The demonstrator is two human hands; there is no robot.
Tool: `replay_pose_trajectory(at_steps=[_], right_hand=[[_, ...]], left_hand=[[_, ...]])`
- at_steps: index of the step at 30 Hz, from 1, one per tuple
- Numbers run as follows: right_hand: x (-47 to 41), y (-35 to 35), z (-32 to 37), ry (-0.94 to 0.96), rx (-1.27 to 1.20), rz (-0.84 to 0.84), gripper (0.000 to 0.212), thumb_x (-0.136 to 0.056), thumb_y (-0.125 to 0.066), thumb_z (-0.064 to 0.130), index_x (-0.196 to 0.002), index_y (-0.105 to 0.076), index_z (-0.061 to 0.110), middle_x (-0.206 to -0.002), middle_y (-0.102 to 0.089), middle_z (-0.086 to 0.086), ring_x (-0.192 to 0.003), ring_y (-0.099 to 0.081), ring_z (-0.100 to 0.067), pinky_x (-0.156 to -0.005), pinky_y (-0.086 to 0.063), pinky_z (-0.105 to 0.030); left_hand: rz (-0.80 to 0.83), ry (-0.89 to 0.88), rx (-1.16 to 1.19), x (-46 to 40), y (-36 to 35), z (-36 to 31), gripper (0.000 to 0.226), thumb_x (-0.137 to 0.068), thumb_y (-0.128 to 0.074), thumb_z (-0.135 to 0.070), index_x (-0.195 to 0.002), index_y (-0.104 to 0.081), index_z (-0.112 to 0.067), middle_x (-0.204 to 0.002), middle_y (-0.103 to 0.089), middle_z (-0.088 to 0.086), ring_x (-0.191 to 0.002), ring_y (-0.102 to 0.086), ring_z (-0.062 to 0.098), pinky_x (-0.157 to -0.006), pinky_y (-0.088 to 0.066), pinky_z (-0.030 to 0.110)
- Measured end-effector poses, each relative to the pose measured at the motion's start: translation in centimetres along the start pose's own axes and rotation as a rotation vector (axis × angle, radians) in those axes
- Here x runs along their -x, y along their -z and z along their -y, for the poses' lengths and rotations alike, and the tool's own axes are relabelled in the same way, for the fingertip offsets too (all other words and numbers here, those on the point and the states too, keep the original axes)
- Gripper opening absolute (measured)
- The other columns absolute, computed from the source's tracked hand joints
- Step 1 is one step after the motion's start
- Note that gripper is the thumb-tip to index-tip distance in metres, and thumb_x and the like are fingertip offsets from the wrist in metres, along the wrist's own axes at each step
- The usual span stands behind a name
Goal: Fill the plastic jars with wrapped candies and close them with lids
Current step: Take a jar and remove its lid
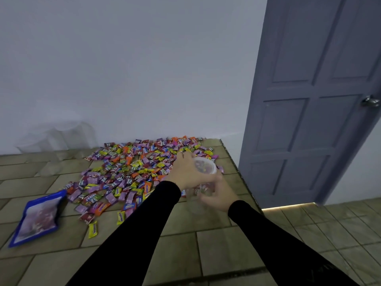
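A clear plastic jar (pixel 198 191) holding wrapped candies stands at the right end of a big, colourful spread of wrapped candies (pixel 132 170) on the tiled surface. My right hand (pixel 217 196) grips the jar's lower body from the right. My left hand (pixel 185 171) lies over the jar's top, fingers curled on its translucent white lid (pixel 207 167). The image is blurred, so I cannot tell whether the lid sits fully on. Both arms wear black sleeves.
Several empty clear jars (pixel 61 137) stand blurred against the white wall at the back left. A flat blue candy bag (pixel 39 217) lies at the left. The tiled surface's right edge (pixel 240 174) drops off just beside the jar. A grey door (pixel 309 100) stands beyond.
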State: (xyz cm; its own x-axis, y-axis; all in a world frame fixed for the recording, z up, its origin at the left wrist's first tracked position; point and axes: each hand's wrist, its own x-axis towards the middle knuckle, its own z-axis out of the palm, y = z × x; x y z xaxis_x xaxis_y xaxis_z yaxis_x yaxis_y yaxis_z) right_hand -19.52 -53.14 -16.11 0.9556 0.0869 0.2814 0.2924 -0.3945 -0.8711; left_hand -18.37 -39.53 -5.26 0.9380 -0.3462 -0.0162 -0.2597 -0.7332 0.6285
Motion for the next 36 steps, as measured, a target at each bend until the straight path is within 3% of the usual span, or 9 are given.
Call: replay_pose_trajectory(at_steps=[3,7,10,13,19,24,27,32,36], right_hand=[[0.6,1.1,-0.1,-0.033,-0.077,0.071,0.081,-0.060,-0.074,0.046,-0.133,-0.042,0.030,-0.132,-0.048,-0.005,-0.120,-0.051,-0.015,-0.099,-0.047,-0.036],[0.7,1.9,0.6,0.013,-0.147,-0.060,0.060,-0.065,-0.052,0.019,-0.126,-0.053,0.023,-0.125,-0.050,-0.010,-0.110,-0.054,-0.012,-0.083,-0.048,-0.019],[0.1,2.2,2.6,-0.053,-0.267,-0.382,0.036,-0.071,-0.039,0.013,-0.095,-0.067,0.012,-0.095,-0.060,-0.014,-0.076,-0.057,-0.003,-0.064,-0.044,-0.012],[-1.7,2.6,4.9,-0.217,-0.231,-0.453,0.032,-0.094,-0.042,0.028,-0.072,-0.058,0.012,-0.072,-0.054,-0.006,-0.067,-0.049,-0.016,-0.067,-0.042,-0.031],[-4.3,3.2,6.7,-0.544,0.195,-0.145,0.032,-0.096,-0.040,0.038,-0.087,-0.053,0.010,-0.087,-0.052,-0.011,-0.074,-0.048,-0.024,-0.068,-0.038,-0.029],[-4.3,2.8,6.9,-0.619,0.136,-0.217,0.044,-0.090,-0.046,0.052,-0.088,-0.051,0.008,-0.073,-0.049,-0.008,-0.054,-0.041,-0.016,-0.055,-0.036,-0.028],[-4.0,2.7,7.2,-0.630,0.081,-0.239,0.044,-0.089,-0.050,0.050,-0.078,-0.054,0.007,-0.064,-0.048,-0.005,-0.054,-0.044,-0.017,-0.052,-0.035,-0.027],[-3.8,2.8,7.7,-0.622,0.078,-0.238,0.044,-0.087,-0.054,0.048,-0.072,-0.053,0.007,-0.062,-0.049,-0.006,-0.053,-0.045,-0.018,-0.051,-0.036,-0.028],[-3.9,2.9,8.3,-0.627,0.125,-0.222,0.045,-0.088,-0.053,0.049,-0.072,-0.051,0.007,-0.062,-0.050,-0.006,-0.052,-0.045,-0.018,-0.050,-0.035,-0.028]], left_hand=[[0.033,0.003,-0.091,0.2,0.2,-0.6,0.102,-0.069,-0.064,-0.073,-0.140,-0.026,-0.012,-0.121,-0.028,0.000,-0.125,-0.034,0.022,-0.102,-0.039,0.039],[0.113,0.110,-0.057,-0.8,1.1,0.1,0.103,-0.070,-0.051,-0.081,-0.142,-0.032,-0.009,-0.137,-0.034,0.011,-0.123,-0.043,0.026,-0.095,-0.041,0.038],[0.030,0.095,-0.065,-1.3,1.6,0.4,0.065,-0.090,-0.038,-0.067,-0.094,-0.060,-0.006,-0.086,-0.056,0.018,-0.068,-0.050,0.018,-0.064,-0.034,0.031],[-0.059,0.072,-0.070,-1.0,2.0,0.3,0.052,-0.102,-0.031,-0.046,-0.061,-0.037,-0.014,-0.058,-0.035,0.003,-0.052,-0.033,0.017,-0.052,-0.026,0.030],[0.027,0.174,0.014,-1.2,2.2,-0.1,0.026,-0.102,-0.034,-0.012,-0.091,-0.054,-0.001,-0.085,-0.056,0.012,-0.087,-0.055,0.028,-0.073,-0.041,0.034],[-0.038,0.237,0.227,-0.6,1.3,1.0,0.047,-0.102,-0.029,-0.038,-0.072,-0.054,-0.011,-0.061,-0.049,0.007,-0.054,-0.046,0.020,-0.054,-0.036,0.027],[-0.013,0.270,0.410,-0.6,1.0,1.2,0.058,-0.101,-0.035,-0.047,-0.111,-0.065,0.001,-0.104,-0.067,0.022,-0.089,-0.064,0.033,-0.079,-0.049,0.035],[-0.028,0.332,0.565,-0.8,0.8,1.6,0.041,-0.101,-0.042,-0.038,-0.092,-0.067,-0.006,-0.070,-0.062,0.000,-0.051,-0.054,0.006,-0.048,-0.037,0.019],[-0.043,0.363,0.645,-0.6,0.8,1.5,0.044,-0.099,-0.045,-0.039,-0.099,-0.067,-0.002,-0.079,-0.065,0.008,-0.064,-0.057,0.017,-0.054,-0.040,0.024]])
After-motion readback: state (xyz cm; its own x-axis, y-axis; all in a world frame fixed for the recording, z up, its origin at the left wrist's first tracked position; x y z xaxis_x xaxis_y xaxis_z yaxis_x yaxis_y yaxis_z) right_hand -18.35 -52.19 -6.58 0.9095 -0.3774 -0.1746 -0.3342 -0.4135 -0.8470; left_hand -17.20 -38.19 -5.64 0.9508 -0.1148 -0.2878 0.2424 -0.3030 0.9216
